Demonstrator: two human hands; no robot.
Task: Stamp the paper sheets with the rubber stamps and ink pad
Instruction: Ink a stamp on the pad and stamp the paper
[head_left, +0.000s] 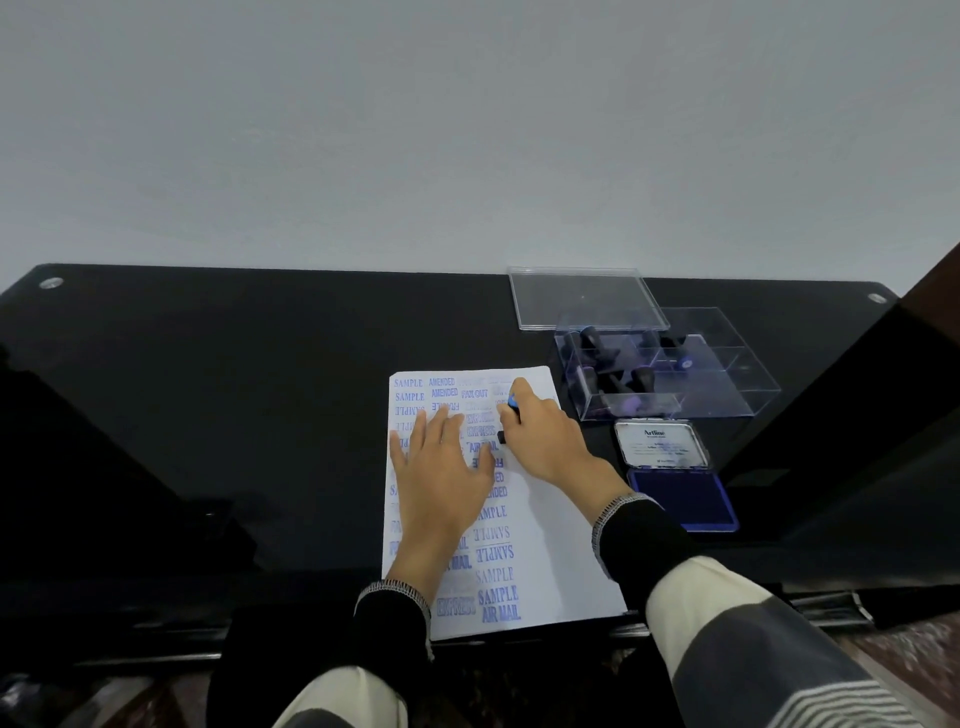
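Near, left hand (441, 467) flat on blue-printed white paper sheet (550, 540); just beyond, right hand (545, 436) gripping small black rubber stamp (506, 423) at sheet's upper right, open blue ink pad (680, 496) rightward, closer to right hand.

Left hand (441, 467) flat on stamped paper sheet (561, 561); right hand (545, 441) grips a stamp (511, 415).
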